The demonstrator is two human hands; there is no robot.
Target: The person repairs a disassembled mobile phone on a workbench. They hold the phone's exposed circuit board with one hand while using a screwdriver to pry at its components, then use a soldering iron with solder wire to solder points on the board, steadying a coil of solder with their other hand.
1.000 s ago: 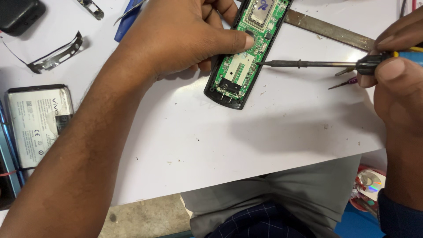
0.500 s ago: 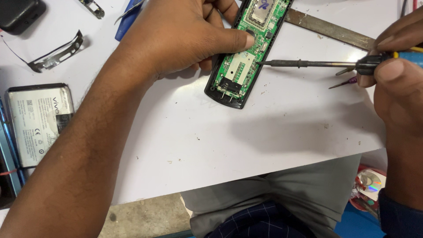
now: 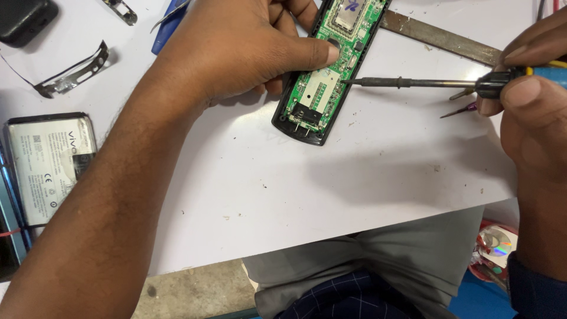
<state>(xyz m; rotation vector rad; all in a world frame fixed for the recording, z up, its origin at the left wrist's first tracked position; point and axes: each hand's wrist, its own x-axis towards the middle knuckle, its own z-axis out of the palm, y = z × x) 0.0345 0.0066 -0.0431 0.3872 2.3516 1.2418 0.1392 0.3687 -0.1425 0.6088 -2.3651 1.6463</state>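
One label shows: a pale grey-white rectangular printed label (image 3: pixel 47 168) covering the face of a flat black-edged phone battery (image 3: pixel 13 127), which lies on the white surface (image 3: pixel 266 195) well to the left of the left hand (image 3: pixel 236 50), beside that forearm and nearer the person. The label bears small dark print and a row of little symbols (too fine to make out). Its top right corner looks worn and slightly wrinkled. It lies well apart from the right hand (image 3: pixel 531 112). No packages, signs or screens show.
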